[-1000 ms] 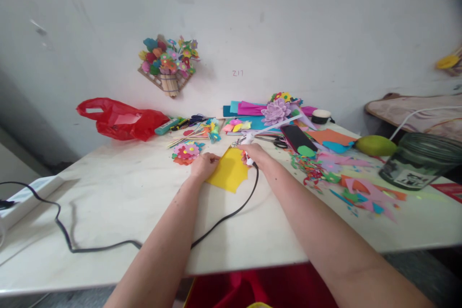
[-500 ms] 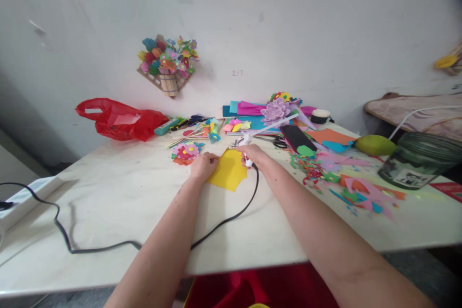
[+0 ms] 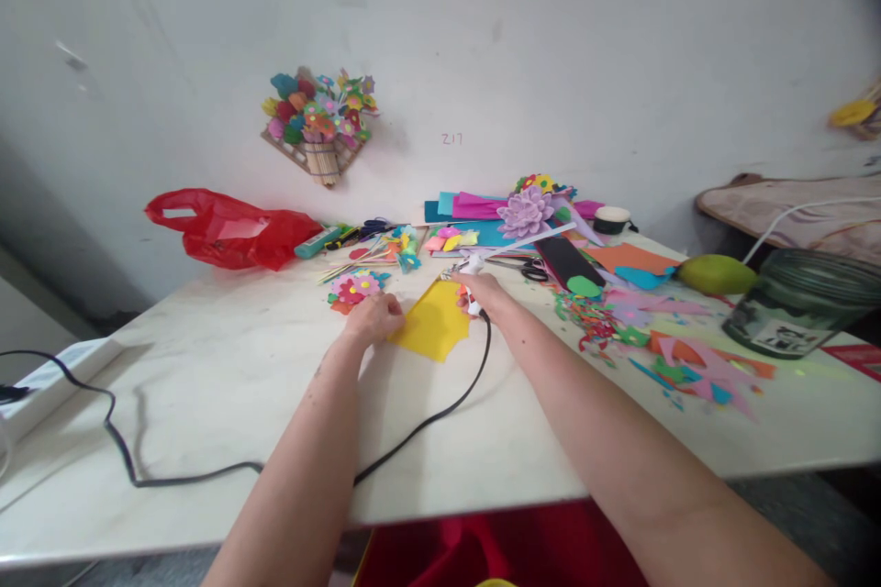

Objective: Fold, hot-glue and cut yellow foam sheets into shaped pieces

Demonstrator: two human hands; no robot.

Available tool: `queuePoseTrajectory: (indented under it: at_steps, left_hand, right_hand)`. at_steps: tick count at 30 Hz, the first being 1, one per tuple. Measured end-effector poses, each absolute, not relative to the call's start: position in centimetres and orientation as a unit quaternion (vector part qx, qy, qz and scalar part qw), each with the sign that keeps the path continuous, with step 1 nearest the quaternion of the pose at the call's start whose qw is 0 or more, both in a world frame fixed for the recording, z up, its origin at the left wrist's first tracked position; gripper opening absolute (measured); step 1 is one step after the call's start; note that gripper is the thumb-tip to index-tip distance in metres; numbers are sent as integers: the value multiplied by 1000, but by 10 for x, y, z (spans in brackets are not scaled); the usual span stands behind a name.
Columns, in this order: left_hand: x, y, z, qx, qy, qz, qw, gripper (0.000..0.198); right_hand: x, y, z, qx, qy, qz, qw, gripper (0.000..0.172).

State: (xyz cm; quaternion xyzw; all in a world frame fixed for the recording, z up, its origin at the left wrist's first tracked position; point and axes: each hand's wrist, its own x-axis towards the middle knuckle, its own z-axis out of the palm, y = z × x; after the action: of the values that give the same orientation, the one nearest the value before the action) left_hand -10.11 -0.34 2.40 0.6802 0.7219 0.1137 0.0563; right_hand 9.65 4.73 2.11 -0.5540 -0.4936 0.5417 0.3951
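Observation:
My right hand is wrapped around a white hot glue gun with an orange trigger. A long pale glue stick pokes out of its back, toward the upper right. The gun's nozzle end lies over the top corner of a yellow craft sheet, flat on the table with a scalloped lower right edge. My left hand has its fingers curled together at the sheet's left edge, pinching it there; the fingertips are small and partly hidden. Left of that hand lie foam flowers.
A black cord loops from the gun toward the power strip at left. Behind are a red plastic bag, scissors and a phone. Scraps and a glass jar stand right.
My left hand has slid down and left along the sheet's edge. The yellow sheet has shifted slightly left. The glue gun stays nearly in place in my right hand.

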Motion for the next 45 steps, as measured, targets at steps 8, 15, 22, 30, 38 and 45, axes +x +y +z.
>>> queuePoseTrajectory:
  at_steps: [8, 15, 22, 30, 38, 45]
  left_hand:
    - [-102, -2, 22, 663, 732, 137, 78, 20]
    - [-105, 2, 17, 664, 729, 153, 67, 19]
    - [-106, 3, 15, 667, 723, 162, 74, 18]
    - [-103, 0, 17, 660, 729, 166, 79, 18]
    - [-104, 2, 15, 660, 726, 176, 76, 18]
    - [-104, 2, 15, 653, 732, 182, 73, 18]
  right_hand:
    - [95, 45, 23, -555, -500, 535, 395, 30]
    - [94, 43, 24, -551, -516, 531, 386, 28]
    - [94, 45, 22, -547, -522, 541, 369, 27]
    - [93, 41, 25, -543, -527, 546, 359, 25]
    - [93, 37, 26, -515, -541, 564, 352, 20]
    - [92, 33, 30, -526, -549, 556, 335, 21]
